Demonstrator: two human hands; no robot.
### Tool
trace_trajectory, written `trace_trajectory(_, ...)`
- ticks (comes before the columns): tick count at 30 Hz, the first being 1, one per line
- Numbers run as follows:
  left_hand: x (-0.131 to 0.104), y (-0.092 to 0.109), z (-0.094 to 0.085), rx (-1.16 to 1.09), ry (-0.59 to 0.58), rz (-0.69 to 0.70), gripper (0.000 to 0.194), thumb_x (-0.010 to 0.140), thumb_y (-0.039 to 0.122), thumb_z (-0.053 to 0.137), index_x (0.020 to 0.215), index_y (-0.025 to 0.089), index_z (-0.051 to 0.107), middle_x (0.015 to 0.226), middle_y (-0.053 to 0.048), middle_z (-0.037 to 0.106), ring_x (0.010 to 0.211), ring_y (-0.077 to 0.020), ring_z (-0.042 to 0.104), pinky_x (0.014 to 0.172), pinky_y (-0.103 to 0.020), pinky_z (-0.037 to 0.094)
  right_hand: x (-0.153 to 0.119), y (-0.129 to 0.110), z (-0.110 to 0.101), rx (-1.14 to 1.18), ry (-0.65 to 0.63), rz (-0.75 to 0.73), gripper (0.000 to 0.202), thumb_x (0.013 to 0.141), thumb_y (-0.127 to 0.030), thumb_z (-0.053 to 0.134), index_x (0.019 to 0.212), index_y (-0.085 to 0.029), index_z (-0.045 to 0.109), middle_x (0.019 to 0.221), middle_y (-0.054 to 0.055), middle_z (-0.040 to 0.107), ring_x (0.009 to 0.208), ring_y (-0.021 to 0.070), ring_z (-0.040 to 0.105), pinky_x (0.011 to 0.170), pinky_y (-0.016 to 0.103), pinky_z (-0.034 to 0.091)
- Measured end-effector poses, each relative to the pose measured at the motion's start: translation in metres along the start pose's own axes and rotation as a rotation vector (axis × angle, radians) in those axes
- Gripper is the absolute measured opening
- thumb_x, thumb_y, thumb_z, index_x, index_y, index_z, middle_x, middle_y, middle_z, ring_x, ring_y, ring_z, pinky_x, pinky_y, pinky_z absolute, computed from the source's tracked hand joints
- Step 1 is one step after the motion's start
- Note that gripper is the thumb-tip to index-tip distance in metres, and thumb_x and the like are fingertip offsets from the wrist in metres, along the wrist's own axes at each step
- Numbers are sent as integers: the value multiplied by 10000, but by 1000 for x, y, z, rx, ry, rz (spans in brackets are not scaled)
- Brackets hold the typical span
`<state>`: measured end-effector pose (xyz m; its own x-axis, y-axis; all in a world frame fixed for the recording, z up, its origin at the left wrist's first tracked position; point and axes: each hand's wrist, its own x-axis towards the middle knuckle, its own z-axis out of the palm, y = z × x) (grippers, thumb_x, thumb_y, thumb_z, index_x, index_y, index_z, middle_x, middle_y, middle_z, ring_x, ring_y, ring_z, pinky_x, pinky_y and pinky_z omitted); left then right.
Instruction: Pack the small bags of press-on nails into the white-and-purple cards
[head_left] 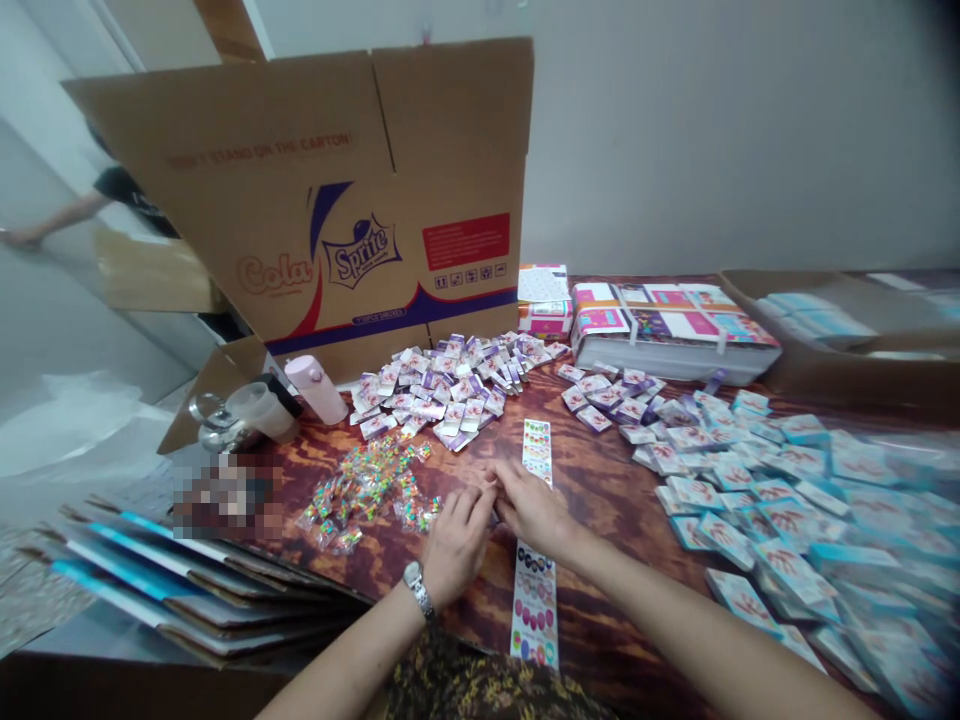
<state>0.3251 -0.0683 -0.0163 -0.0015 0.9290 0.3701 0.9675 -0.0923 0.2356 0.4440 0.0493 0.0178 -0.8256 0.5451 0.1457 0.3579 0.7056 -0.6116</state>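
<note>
My left hand (459, 540), with a silver watch (418, 588) on its wrist, meets my right hand (531, 505) above the table. The fingers of both hands are bent together at the tips, and whatever lies between them is hidden or too small to name. A long sticker strip (534, 610) lies on the table, passing under my right hand. Small clear packets of colourful candy (364, 485) are heaped left of my hands. Beyond them is a pile of small white and purple boxes (457, 385).
Many light-blue boxes (787, 520) cover the right side of the table (600, 480). A large carton (405, 130) stands behind, near a pink bottle (316, 390). Folded cardboard (187, 570) lies left. A person's arm (67, 215) shows far left.
</note>
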Motion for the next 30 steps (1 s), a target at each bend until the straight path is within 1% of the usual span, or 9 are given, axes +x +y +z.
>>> trace_trajectory(3,-1,0,0,-50,-1,-13,501,833,105,397,1325,158,322,1153,-141,496,1033,-243,475,851,-404,444,1,8,-1,-13,7,-9,229,782,-183,515,1008,-223,521,1001,54,554,787,159,555,628,231,377)
trace_trajectory(9,2,4,-2,-227,-9,-60,459,814,125,454,1261,193,379,1143,-111,490,1017,-227,482,845,-391,447,3,18,0,211,-89,-15,81,785,-181,501,832,-200,564,644,-33,553,579,115,495,545,204,345)
trace_trajectory(11,4,4,-4,-268,21,-77,412,811,127,465,1214,196,415,1131,-103,496,1017,-223,483,852,-387,444,0,16,-3,329,-96,-7,154,800,-198,490,938,-204,557,674,-34,565,591,114,506,553,204,372)
trace_trajectory(14,6,3,-8,-315,60,-118,335,812,135,476,1141,198,458,1088,-92,516,1005,-218,491,856,-382,440,-9,11,-12,470,-82,-37,287,831,-212,461,1116,-211,493,884,18,595,704,127,552,624,228,432)
trace_trajectory(16,6,4,-10,-346,58,-141,299,813,144,484,1107,200,475,1055,-83,528,983,-214,500,847,-376,443,-16,8,-15,418,-40,-79,241,848,-229,451,1078,-212,522,971,49,574,758,140,558,668,248,440)
trace_trajectory(19,6,8,-10,-381,61,-158,289,814,151,490,1098,203,480,1036,-75,541,964,-206,511,837,-366,448,-23,3,-11,282,57,-92,141,858,-239,442,892,-207,576,896,47,573,781,162,553,696,271,432)
trace_trajectory(21,6,11,-8,-380,78,-156,301,813,145,484,1109,200,474,1055,-80,544,977,-205,512,847,-367,447,-25,0,-4,287,132,-36,141,857,-233,446,941,-212,556,844,37,586,788,172,560,705,281,434)
trace_trajectory(25,4,11,-4,-284,90,-119,339,817,129,457,1152,185,452,1140,-104,524,1049,-224,485,890,-391,430,-26,-6,7,450,206,98,266,844,-266,488,1103,-207,494,875,35,626,773,168,593,698,277,464)
trace_trajectory(30,1,9,-2,-156,104,-117,402,823,114,429,1221,165,414,1173,-122,521,1076,-239,472,910,-412,417,-25,-7,17,706,215,176,233,864,-343,464,965,-191,608,912,48,651,831,176,606,751,288,483)
